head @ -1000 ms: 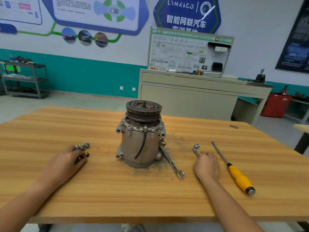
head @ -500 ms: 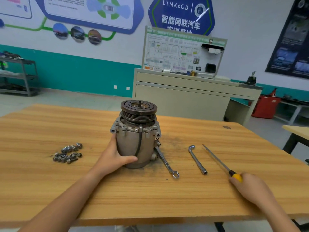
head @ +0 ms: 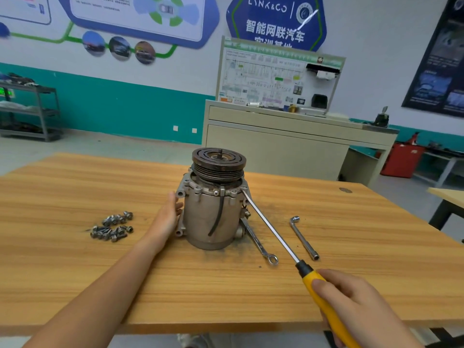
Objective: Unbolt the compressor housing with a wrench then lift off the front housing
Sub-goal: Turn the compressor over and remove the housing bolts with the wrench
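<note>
Surface: light wooden table (head: 75, 272) with pronounced grain and a dark smudge of grime around the workpiece. Room: white wall with a teal lower band and printed posters; beige metal cabinet (head: 276, 146) carrying a wiring-diagram board beyond the table; grey shelf rack (head: 37, 109) far left; red bin (head: 401, 159) far right.

Count: one grey cast-metal compressor (head: 213, 217) stands upright, dark grooved pulley on top, directly right of the left hand (head: 168, 214). The front housing (head: 198, 189) sits on the body. Left hand lies flat against the compressor's left side, fingers straight. Right hand (head: 351, 302) is wrapped around the handle of one yellow-handled, long-shafted steel screwdriver (head: 271, 229); its tip touches the housing flange at the upper right. Two wrenches ahead of the right hand: one flat steel ring wrench (head: 258, 242) against the compressor base, and one L-shaped socket wrench (head: 303, 237) just beyond the shaft. One heap of loose steel bolts (head: 113, 226) left of the left hand, too clustered to count.
</note>
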`<state>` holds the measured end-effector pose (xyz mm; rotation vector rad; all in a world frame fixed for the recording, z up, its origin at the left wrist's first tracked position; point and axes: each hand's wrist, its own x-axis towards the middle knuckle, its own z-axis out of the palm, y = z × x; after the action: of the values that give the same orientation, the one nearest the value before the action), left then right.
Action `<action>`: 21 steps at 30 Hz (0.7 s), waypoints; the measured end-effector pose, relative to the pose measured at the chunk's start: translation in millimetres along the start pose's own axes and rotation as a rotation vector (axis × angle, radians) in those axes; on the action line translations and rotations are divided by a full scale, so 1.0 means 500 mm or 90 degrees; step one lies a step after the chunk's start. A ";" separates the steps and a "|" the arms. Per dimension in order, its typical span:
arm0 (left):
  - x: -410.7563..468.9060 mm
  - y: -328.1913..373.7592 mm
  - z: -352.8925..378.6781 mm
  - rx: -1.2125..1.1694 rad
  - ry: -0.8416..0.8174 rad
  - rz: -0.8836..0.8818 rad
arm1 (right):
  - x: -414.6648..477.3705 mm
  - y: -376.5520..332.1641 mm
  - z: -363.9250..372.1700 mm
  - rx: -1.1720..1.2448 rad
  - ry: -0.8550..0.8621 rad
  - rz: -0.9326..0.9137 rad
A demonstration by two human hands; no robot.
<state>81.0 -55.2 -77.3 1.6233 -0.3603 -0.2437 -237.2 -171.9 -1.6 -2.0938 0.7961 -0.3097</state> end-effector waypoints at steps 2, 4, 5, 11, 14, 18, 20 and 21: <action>0.003 -0.005 0.009 0.131 0.015 0.046 | -0.003 -0.002 0.003 -0.020 0.007 0.010; 0.005 -0.001 0.010 0.180 0.015 0.069 | -0.011 -0.007 0.004 -0.040 0.022 0.009; 0.010 -0.001 0.009 0.193 0.009 0.073 | -0.016 -0.010 0.004 -0.062 0.033 0.004; 0.023 -0.013 0.014 0.211 0.011 0.095 | -0.034 -0.041 -0.018 -0.240 0.051 -0.012; 0.028 -0.018 0.017 0.201 0.019 0.117 | -0.033 -0.052 -0.023 -0.374 0.082 -0.054; 0.025 -0.018 0.018 0.204 0.010 0.120 | -0.031 -0.058 -0.019 -0.562 0.114 -0.111; 0.023 -0.020 0.019 0.195 0.008 0.121 | -0.017 -0.060 -0.013 -0.617 0.125 -0.135; 0.023 -0.022 0.022 0.189 0.011 0.122 | -0.009 -0.062 -0.011 -0.625 0.132 -0.147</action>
<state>88.5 -69.0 -88.3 1.8666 -0.5553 -0.0304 -229.9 -159.2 26.3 -3.1268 0.9372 -0.2902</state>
